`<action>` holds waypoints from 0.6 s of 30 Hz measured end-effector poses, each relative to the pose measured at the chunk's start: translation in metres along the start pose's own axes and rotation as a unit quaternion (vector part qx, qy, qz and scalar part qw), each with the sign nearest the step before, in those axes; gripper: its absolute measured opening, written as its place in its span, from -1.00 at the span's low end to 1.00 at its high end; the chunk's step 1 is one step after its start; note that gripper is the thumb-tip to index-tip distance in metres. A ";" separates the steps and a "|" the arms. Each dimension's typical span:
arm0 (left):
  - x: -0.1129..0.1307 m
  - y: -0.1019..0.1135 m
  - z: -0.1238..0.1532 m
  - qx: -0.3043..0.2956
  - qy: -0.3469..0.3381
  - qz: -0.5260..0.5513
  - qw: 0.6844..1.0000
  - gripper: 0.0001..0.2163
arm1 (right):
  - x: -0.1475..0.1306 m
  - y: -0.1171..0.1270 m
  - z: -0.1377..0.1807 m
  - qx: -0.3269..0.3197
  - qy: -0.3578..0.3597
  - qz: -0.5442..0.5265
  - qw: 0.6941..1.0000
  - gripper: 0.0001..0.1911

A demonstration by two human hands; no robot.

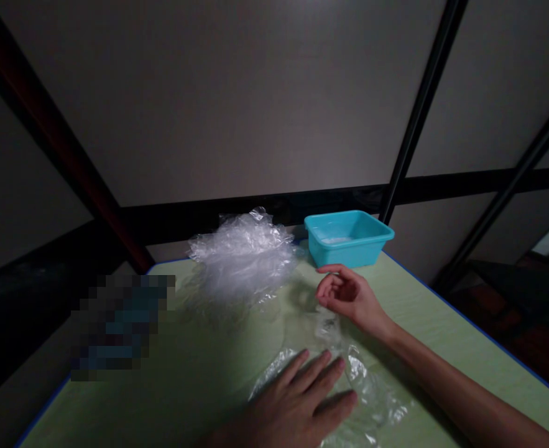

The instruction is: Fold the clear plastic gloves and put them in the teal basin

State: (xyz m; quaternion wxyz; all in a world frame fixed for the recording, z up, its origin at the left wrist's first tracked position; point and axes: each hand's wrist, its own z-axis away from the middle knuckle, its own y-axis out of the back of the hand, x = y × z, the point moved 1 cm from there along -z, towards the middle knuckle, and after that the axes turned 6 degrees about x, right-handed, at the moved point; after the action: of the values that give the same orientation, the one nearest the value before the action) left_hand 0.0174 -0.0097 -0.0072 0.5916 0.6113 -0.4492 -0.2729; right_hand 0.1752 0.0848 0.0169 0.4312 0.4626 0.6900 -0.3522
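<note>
My left hand (302, 398) lies palm down at the front of the table with its fingers spread. It presses on a thin clear plastic bag (377, 392) that is spread and wrinkled on the surface. Further forward and to the right, my right hand (346, 295) hovers over the bag's far part. Its fingers are loosely curled, with a gap between index finger and thumb, and nothing shows in them. Just below it, a small dark mark appears on the clear plastic.
A loose heap of clear plastic bags (246, 255) lies at the table's far side. To its right stands a turquoise plastic basin (349, 252) with something pale inside. The green tabletop (199, 386) has a blue edge. Behind it rise sliding panels (255, 106). A blurred-out patch covers the left.
</note>
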 end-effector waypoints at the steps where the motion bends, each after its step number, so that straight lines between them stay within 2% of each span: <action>1: 0.001 0.001 0.000 -0.006 0.001 -0.004 1.000 -0.53 | -0.003 0.005 -0.003 0.039 0.011 -0.003 0.999 -0.59; 3: 0.002 0.003 -0.001 -0.018 0.000 -0.010 1.000 -0.51 | -0.009 0.015 -0.008 0.088 0.021 0.012 0.996 -0.64; 6: 0.002 0.003 0.000 -0.017 -0.004 -0.014 1.000 -0.51 | -0.012 0.028 -0.013 0.092 -0.001 0.071 0.993 -0.70; 9: 0.000 0.002 0.001 -0.012 -0.004 -0.019 1.000 -0.50 | -0.007 0.034 -0.014 0.065 -0.019 0.164 0.984 -0.74; 13: -0.001 0.001 0.002 -0.017 -0.009 -0.023 1.000 -0.49 | 0.002 0.030 -0.010 0.004 -0.023 0.278 0.960 -0.74; 18: -0.002 0.001 -0.001 -0.057 -0.004 -0.019 0.998 -0.47 | -0.001 0.026 -0.008 -0.069 -0.030 0.296 0.952 -0.82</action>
State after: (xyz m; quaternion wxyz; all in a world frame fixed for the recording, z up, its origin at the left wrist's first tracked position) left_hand 0.0171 -0.0078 -0.0068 0.6184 0.5842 -0.4235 -0.3113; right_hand 0.1975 0.0997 0.0184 0.5676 0.6044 0.5312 -0.1742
